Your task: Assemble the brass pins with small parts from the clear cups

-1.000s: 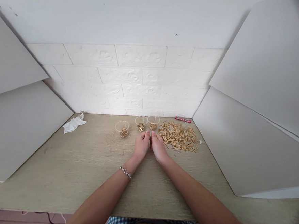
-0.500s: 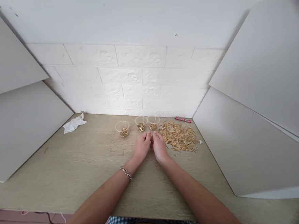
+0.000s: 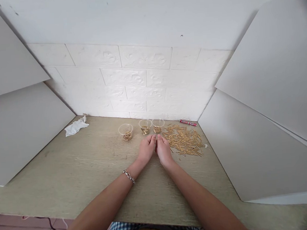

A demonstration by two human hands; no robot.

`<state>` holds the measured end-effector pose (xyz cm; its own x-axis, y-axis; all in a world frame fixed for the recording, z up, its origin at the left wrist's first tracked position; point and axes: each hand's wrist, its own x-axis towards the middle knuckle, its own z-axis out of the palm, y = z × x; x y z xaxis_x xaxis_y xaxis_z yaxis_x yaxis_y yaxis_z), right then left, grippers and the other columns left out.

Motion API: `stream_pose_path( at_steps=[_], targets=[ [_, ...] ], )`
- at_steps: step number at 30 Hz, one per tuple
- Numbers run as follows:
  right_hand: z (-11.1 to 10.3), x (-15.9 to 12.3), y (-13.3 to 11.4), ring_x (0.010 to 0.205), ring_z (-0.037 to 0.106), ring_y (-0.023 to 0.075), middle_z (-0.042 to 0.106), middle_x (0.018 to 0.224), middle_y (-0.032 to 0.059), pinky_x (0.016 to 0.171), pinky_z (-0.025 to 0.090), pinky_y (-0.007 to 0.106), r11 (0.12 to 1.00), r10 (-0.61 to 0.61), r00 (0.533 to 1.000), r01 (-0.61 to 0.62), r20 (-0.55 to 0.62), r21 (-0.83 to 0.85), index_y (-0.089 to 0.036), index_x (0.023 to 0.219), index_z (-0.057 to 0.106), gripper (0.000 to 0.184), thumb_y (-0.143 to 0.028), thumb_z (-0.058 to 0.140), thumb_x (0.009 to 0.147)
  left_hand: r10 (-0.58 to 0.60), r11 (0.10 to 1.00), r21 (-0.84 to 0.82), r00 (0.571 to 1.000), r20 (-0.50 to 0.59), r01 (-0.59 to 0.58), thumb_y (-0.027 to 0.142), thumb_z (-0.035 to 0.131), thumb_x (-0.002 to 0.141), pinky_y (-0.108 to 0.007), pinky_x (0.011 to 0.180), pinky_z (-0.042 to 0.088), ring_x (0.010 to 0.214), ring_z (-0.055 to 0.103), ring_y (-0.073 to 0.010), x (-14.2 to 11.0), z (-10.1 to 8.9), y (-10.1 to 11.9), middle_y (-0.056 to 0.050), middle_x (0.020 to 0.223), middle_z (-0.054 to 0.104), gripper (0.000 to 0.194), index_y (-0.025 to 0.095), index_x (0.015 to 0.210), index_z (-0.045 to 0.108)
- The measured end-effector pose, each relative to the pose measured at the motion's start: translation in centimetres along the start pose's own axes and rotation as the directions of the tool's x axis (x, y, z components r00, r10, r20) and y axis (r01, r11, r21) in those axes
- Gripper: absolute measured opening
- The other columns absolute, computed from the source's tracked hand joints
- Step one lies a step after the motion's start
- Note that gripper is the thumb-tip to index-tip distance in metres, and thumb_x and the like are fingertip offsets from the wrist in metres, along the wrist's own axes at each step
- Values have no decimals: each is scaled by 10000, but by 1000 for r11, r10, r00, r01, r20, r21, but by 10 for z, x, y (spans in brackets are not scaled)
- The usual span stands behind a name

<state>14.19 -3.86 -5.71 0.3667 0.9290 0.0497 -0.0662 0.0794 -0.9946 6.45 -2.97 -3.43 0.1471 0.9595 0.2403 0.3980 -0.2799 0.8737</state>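
Observation:
My left hand [image 3: 146,147] and my right hand [image 3: 163,148] meet over the middle of the table, thumbs side by side and fingers curled in. Whatever they pinch between them is too small and too hidden to name. Just beyond the fingertips stand two clear plastic cups, a middle cup [image 3: 145,123] and a right cup [image 3: 158,123], each with small gold-coloured pieces at the bottom. A third clear cup [image 3: 125,129], also holding small metallic pieces, is further left. Right of my right hand lies a spread pile of thin gold-coloured rods [image 3: 184,141].
A red tube-like packet [image 3: 188,122] lies behind the pile by the wall. A crumpled white tissue [image 3: 76,127] is at the table's back left. White panels, a left panel [image 3: 25,127] and a right panel [image 3: 256,150], flank the wooden table [image 3: 89,175]. Brownish specks surround the left cup.
Both hands stay together in almost the same place, with only a slight shift of the fingers. The cups and the pile of rods look the same.

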Motion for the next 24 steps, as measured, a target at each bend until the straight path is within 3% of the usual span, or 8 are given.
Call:
stream_pose_path(
  at_steps=[7, 16, 24],
  targets=[
    [2, -2, -6, 633, 497, 149, 569, 657, 20, 636, 386, 279, 998, -33, 999, 31, -18, -57, -165, 659, 543, 379, -493, 397, 779, 37, 997, 74, 999, 7, -38, 348, 328, 859, -247, 574, 342, 596, 459, -124, 0, 0, 0, -2, 627, 528, 325, 169, 632, 478],
    [-4, -1, -13, 658, 527, 169, 602, 675, 36, 652, 390, 290, 968, -163, 985, 169, 49, -187, -174, 661, 551, 366, -447, 363, 815, 107, 989, 98, 994, 15, -108, 357, 328, 858, -246, 557, 320, 569, 430, -120, 3, -4, 2, 12, 573, 468, 342, 173, 585, 423],
    [-1, 0, -8, 657, 529, 168, 590, 668, 35, 641, 400, 291, 986, -122, 992, 125, 30, -109, -176, 668, 543, 374, -477, 371, 807, 100, 992, 77, 995, -10, -99, 337, 346, 853, -242, 556, 319, 570, 418, -114, 1, -3, 4, 13, 578, 470, 334, 173, 567, 403]
  ],
)
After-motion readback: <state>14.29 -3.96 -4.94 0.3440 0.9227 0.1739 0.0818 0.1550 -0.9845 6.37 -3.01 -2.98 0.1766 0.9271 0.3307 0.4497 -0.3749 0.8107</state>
